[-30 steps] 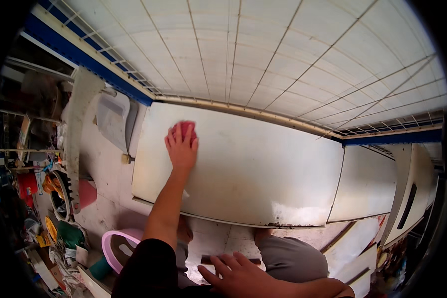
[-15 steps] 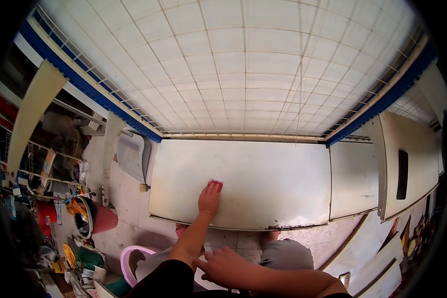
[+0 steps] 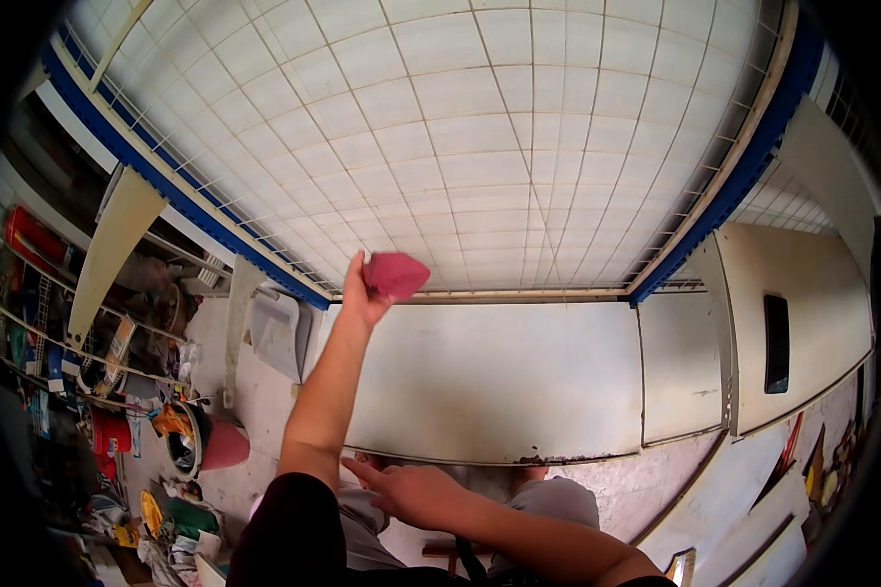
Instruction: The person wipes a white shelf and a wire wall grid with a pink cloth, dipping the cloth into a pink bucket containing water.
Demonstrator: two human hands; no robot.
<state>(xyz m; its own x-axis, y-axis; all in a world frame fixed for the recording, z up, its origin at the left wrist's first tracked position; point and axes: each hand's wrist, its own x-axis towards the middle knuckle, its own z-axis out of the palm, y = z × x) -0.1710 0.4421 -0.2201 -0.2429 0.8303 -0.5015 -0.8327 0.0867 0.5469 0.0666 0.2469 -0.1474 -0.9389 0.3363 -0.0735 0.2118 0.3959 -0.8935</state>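
Note:
A folded dark-pink cloth [image 3: 397,276] is gripped in my left hand [image 3: 364,299], which is raised in front of the wire grid, near the shelf's back left corner. The cloth shows a flat face and pointed corners. Below lies the white shelf board [image 3: 499,372], with dark, rusty wear along its front edge. My right hand [image 3: 401,491] hangs over my lap beside my left forearm. Its index finger is stretched out and nothing shows in it.
The white wire grid [image 3: 480,147] rises behind the board between blue uprights [image 3: 719,186]. At right stands a cream metal panel [image 3: 812,323] with a black slot. On the left are a grey dustpan [image 3: 276,333], a pink bucket [image 3: 223,445] and cluttered racks.
My left hand has lifted the cloth off the board and moved it up and leftward toward the grid. My right hand has stayed near my lap. The view has shifted slightly.

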